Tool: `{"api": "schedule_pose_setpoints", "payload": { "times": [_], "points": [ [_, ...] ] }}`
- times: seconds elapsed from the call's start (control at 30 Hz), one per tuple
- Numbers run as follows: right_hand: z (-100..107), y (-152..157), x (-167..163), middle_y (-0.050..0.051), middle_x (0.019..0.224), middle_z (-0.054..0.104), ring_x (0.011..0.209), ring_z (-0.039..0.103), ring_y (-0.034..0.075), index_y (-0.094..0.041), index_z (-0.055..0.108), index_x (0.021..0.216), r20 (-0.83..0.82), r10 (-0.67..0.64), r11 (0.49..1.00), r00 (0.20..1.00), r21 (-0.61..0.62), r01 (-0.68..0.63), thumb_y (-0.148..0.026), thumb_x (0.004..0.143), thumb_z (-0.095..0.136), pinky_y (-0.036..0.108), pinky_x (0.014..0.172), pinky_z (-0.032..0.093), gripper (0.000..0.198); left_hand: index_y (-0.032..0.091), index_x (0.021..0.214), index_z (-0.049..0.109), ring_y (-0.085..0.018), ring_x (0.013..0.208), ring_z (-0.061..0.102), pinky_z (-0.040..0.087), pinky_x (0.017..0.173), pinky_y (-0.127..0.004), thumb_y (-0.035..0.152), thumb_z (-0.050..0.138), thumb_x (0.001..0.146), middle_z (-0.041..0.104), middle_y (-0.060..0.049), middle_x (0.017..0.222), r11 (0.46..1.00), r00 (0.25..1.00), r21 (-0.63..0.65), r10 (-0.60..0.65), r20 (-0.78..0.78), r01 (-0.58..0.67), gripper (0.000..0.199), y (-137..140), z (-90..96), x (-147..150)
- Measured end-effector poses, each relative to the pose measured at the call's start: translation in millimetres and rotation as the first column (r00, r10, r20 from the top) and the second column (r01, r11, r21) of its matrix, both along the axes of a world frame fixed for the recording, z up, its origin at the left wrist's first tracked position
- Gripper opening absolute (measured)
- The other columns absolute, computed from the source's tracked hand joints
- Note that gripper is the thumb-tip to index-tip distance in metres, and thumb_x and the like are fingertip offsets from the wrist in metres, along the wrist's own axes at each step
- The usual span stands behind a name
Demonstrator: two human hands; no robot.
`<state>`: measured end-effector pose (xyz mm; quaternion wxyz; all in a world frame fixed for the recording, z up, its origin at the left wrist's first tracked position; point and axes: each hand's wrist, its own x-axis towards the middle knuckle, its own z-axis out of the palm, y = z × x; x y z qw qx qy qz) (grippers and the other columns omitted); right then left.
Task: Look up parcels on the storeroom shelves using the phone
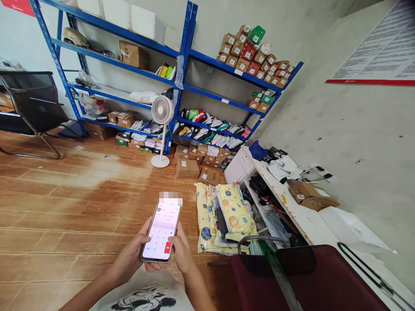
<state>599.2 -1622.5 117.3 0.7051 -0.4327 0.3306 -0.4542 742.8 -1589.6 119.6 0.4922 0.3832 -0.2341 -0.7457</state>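
A smartphone [160, 236] is held upright in front of my body, its bright screen facing me with a number keypad and a red key at lower right. My left hand [134, 248] wraps around its left edge, the thumb resting over the keypad's left side. On the opposite edge, my right hand [182, 250] also grips the phone, its thumb lying over the right-hand keys. Fingers of both hands are partly hidden behind the phone. The top of the screen is blurred out.
Blue shelves [223, 101] with parcels line the wall. A white fan [162, 110] stands before them. Yellow patterned packages [235, 211] lie on the floor at right, beside a white cabinet [240, 166] and a dark red chair [343, 276]. A black chair [30, 101] stands at left.
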Motion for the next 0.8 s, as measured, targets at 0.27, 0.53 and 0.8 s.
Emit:
{"api": "schedule_pose_setpoints", "payload": {
  "times": [0.27,0.53,0.8],
  "points": [
    [-7.5,-1.5,0.4,0.001,0.103,0.073,0.096,0.062,0.021,-0.019,0.062,0.109,0.018,-0.045,0.999,0.999,0.025,0.044,-0.026,0.065,0.053,0.03,0.085,0.045,0.045,0.027,0.152,-0.004,-0.027,0.086,0.061,0.057,0.056,-0.034,0.011,0.053,0.054,0.048,-0.012,0.138,0.999,0.998,-0.033,-0.041,-0.039,0.04,0.114,1.2,3.9,0.4],
    [-2.4,-3.4,6.8,0.0,0.097,0.074,0.09,0.063,0.019,-0.019,0.063,0.108,0.02,-0.063,0.997,0.998,0.044,0.062,-0.023,0.062,0.054,0.028,0.081,0.047,0.047,0.025,0.152,0.005,-0.028,0.088,0.061,0.055,0.059,-0.032,0.021,0.059,0.057,0.046,-0.013,0.141,0.998,0.997,-0.038,-0.061,-0.051,0.059,0.109,-2.5,8.6,9.3],
    [-9.0,-2.4,34.0,0.006,0.101,0.073,0.087,0.068,0.022,-0.019,0.059,0.101,-0.074,-0.211,0.972,0.975,0.089,0.218,-0.042,0.073,0.068,0.035,0.08,0.051,0.037,0.023,0.151,0.012,-0.032,0.103,0.056,0.053,0.061,-0.03,0.034,0.071,0.062,0.041,-0.011,0.145,0.999,0.998,-0.03,-0.022,0.064,0.023,0.108,-6.9,-2.9,16.9]
  ]
}}
